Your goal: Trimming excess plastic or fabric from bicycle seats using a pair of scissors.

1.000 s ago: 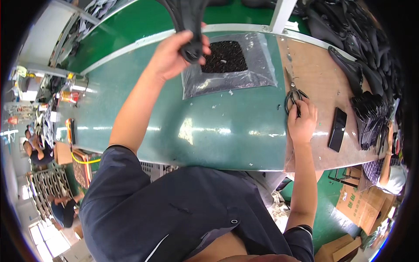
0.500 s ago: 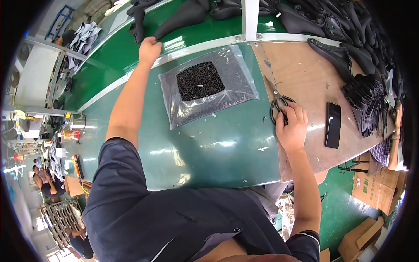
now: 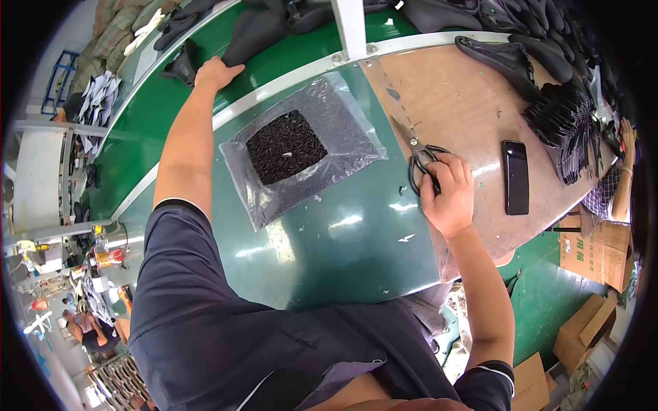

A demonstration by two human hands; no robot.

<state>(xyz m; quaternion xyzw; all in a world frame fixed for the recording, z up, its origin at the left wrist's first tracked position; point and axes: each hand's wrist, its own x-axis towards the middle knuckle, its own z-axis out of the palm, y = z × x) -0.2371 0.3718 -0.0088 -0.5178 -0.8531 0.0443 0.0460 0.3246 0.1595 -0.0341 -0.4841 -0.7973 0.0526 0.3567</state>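
Note:
My left hand (image 3: 216, 72) stretches to the green belt, its thumb and fingers at the nose of a black bicycle saddle (image 3: 255, 33); the fingertips are partly hidden. Another dark saddle (image 3: 181, 64) lies just left of that hand. My right hand (image 3: 449, 194) is closed on the black handles of a pair of scissors (image 3: 417, 156), whose blades point away and to the left over the brown board. Between my arms lies a clear plastic bag (image 3: 346, 130) full of small black pieces, with a dark patch where they show plainly.
A black phone (image 3: 515, 178) lies right of the scissors. Beyond it are a stack of thin black parts (image 3: 563, 130) and a heap of saddles (image 3: 497, 65). A white post (image 3: 351, 27) rises from the belt's rail. Another person's arm (image 3: 623, 175) shows at far right.
My view has shifted, so the bag and table sit further left in it. My left hand stays at the saddle's nose, its thumb now stretched out more. My right hand keeps the scissors.

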